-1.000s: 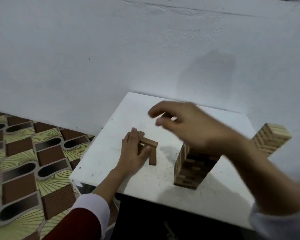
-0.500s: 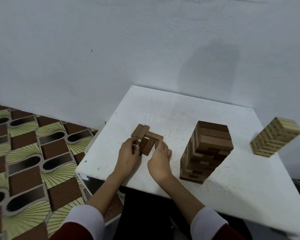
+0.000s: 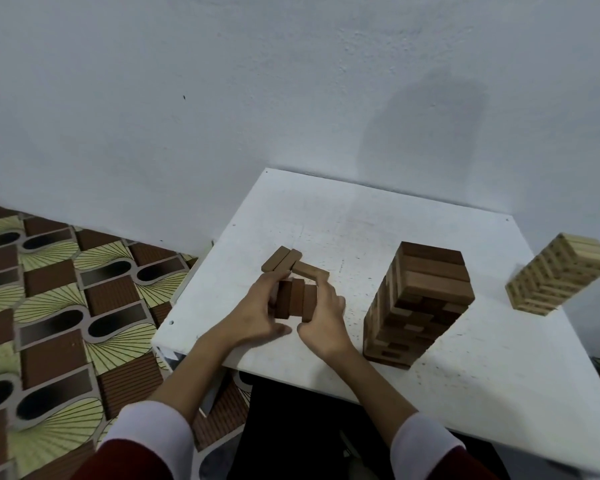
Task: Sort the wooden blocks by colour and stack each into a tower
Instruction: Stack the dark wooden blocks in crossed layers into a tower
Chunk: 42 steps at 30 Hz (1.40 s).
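Three brown blocks (image 3: 296, 299) lie side by side between my hands near the table's front left. My left hand (image 3: 257, 313) grips them from the left and my right hand (image 3: 323, 317) from the right, squeezing them together. Just behind lie two more brown blocks (image 3: 280, 258) side by side and one brown block (image 3: 310, 270) set crosswise. A tall brown tower (image 3: 420, 303) stands right of my right hand. A pale-wood tower (image 3: 558, 271) stands at the table's right edge.
The white table (image 3: 361, 216) stands against a white wall. A patterned floor (image 3: 49, 299) lies to the left, below the table's left edge. A dark gap shows under the table's front edge.
My right hand came down from above the tower to the blocks. Both hands now press three brown blocks together, which have been drawn slightly toward me.
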Tool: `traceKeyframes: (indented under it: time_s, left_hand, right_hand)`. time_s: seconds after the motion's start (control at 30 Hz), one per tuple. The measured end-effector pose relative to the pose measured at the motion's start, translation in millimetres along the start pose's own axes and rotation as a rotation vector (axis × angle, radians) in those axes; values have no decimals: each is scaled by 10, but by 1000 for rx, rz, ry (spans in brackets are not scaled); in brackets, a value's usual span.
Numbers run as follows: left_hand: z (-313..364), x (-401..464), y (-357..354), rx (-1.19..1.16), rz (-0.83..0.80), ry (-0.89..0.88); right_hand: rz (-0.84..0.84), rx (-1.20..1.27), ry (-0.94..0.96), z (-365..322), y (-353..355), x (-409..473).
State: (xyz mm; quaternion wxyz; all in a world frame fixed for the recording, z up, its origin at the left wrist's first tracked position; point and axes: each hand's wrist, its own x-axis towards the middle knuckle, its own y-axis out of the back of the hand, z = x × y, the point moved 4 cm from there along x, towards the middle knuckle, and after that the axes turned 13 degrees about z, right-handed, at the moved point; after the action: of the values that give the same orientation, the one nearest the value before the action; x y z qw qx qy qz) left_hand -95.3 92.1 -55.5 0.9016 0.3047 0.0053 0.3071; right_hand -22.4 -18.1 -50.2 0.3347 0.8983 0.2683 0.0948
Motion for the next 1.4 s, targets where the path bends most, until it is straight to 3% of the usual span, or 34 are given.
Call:
traceKeyframes:
  time_s: [0.8, 1.13, 1.4]
  left_hand:
    - [-52, 102, 19, -100, -197, 39]
    - [0, 95, 103, -22, -129, 39]
    - [574, 216, 658, -167, -17, -83]
  right_hand:
    - [-81, 128, 79, 165, -61, 51]
    - [-120, 23, 140, 28, -7, 30]
    - [52, -102, 393, -807, 523, -39]
